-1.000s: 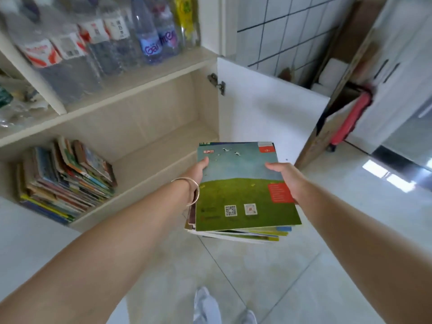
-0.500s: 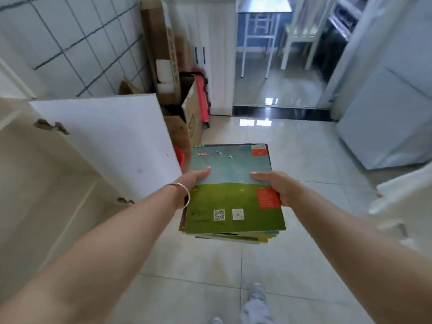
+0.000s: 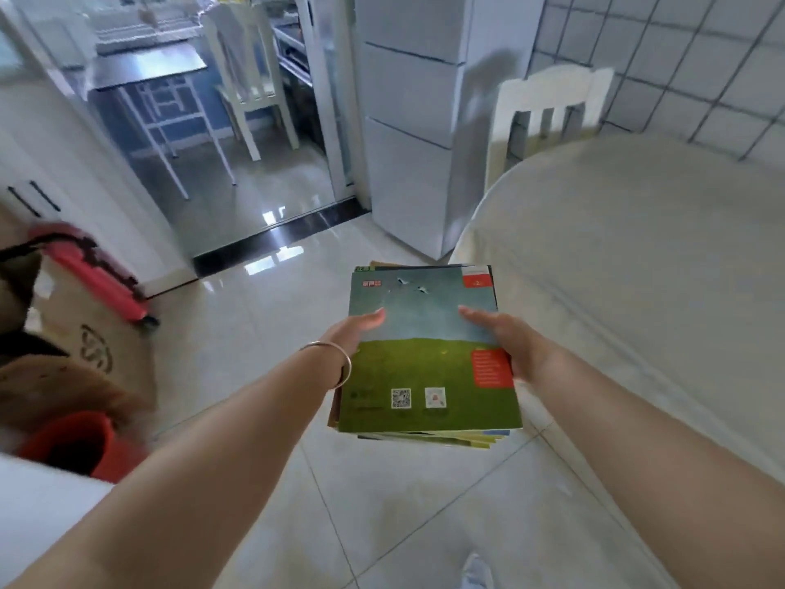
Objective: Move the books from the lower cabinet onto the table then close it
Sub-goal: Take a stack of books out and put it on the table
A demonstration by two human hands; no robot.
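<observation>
I carry a stack of thin books (image 3: 429, 376) flat in front of me above the floor; the top cover is green and blue with a red label. My left hand (image 3: 354, 333) grips the stack's left edge, thumb on top. My right hand (image 3: 505, 337) grips its right edge the same way. The round table (image 3: 637, 257) with a pale cloth lies to the right, its near rim just beside the stack. The lower cabinet is out of view.
A white chair (image 3: 548, 116) stands behind the table against the tiled wall. A white fridge (image 3: 416, 121) is straight ahead. Cardboard boxes (image 3: 85, 342), a red bucket (image 3: 72, 444) and a red case (image 3: 97, 269) crowd the left floor. A doorway opens ahead to the left.
My view has swung right, away from the open cabinet and its door, and the table has come into sight. Both hands keep the same hold on the stack.
</observation>
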